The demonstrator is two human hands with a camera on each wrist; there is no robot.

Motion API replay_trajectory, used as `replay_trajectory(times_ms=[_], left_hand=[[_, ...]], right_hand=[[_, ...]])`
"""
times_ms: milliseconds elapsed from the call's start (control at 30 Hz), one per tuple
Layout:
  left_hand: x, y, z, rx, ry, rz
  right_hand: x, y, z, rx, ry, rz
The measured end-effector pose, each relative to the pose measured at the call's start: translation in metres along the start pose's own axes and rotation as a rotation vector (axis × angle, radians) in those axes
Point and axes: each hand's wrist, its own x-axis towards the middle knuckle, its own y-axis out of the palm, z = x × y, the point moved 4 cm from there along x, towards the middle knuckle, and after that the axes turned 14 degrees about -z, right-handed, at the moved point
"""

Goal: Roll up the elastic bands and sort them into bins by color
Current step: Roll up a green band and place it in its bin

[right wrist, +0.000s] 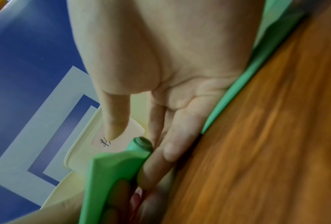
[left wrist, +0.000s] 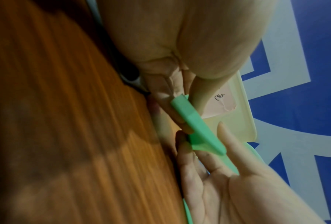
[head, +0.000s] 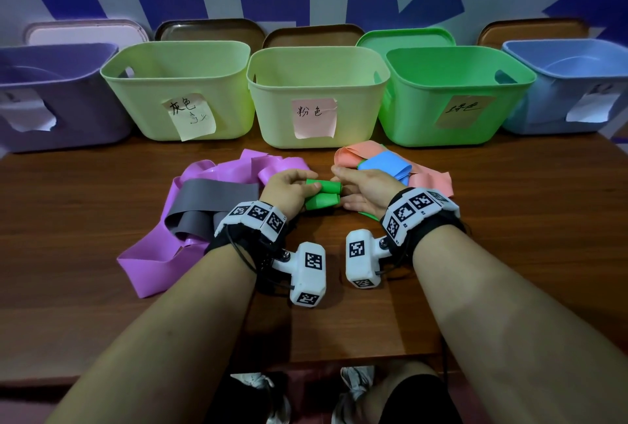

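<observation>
The left hand (head: pixel 289 190) and the right hand (head: pixel 365 190) meet over the middle of the brown wooden surface (head: pixel 85 206), both working a green elastic band (head: pixel 323 194) that is partly wound into a small roll. The left hand's thumb and fingers curl round the roll's left end. The right hand's fingers lie almost straight beneath and against the right end, with the thumb raised above it; the right wrist view shows the spiral end of the roll at those fingers (right wrist: pixel 172 150). A loose tail of the same band trails back under the right palm toward the near side.

To the left lies a long purple elastic band (head: pixel 153 253) in loose folds, with a grey elastic band (head: pixel 210 199) draped across it. To the right, a salmon-pink band (head: pixel 428 179) lies with a blue band (head: pixel 387 163) on top. Along the far edge stand five plastic bins: purple (head: pixel 68 111), yellow-green (head: pixel 142 97), pale yellow (head: pixel 268 97), green (head: pixel 414 111) and light blue (head: pixel 550 104), each with a paper label.
</observation>
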Motion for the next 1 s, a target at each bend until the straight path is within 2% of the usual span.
replay_trajectory(times_ms=[233,667,1000], left_hand=[[-0.0035,0.0020,-0.0023,-0.123,-0.082,0.010],[-0.0033,0.0001,-0.0010,-0.127,-0.081,0.008],[-0.0023,0.0018,-0.0010,-0.079,-0.080,-0.015]], right_hand=[[-0.0020,-0.0015,0.0008,0.064,-0.035,0.004],[-0.0018,0.0005,0.0009,-0.015,0.024,-0.028],[-0.0043,-0.0041,0.0005,0.029,-0.058,-0.006]])
